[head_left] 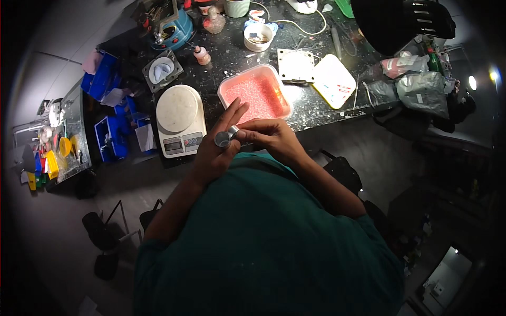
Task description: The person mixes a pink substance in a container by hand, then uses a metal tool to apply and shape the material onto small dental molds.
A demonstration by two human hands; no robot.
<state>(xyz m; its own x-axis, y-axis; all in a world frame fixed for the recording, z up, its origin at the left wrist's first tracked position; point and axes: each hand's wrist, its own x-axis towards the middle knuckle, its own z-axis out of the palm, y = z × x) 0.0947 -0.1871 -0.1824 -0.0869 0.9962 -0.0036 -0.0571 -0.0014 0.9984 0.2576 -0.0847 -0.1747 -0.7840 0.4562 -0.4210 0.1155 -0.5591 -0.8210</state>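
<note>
Close to my body, above the bench's front edge, both hands meet around small silver metal pieces. A short round metal cylinder [222, 139] rests in my left hand [210, 152], its circular end facing up. That hand's thumb is bent against it while some fingers stretch forward over the tub's near corner. My right hand [276, 139] pinches a second, smaller silver piece [233, 130] touching the cylinder; I cannot tell whether the two are joined. Just beyond stands a translucent square tub [289, 108] holding pink granules [253, 95].
A white kitchen scale [182, 113] stands left of the tub. Behind are a metal flask half [161, 71], a square metal plate [296, 66], a white lid [334, 81], a small bottle [201, 56] and a round pot [258, 45]. Blue bins [110, 138] sit left; plastic bags [421, 92] lie right.
</note>
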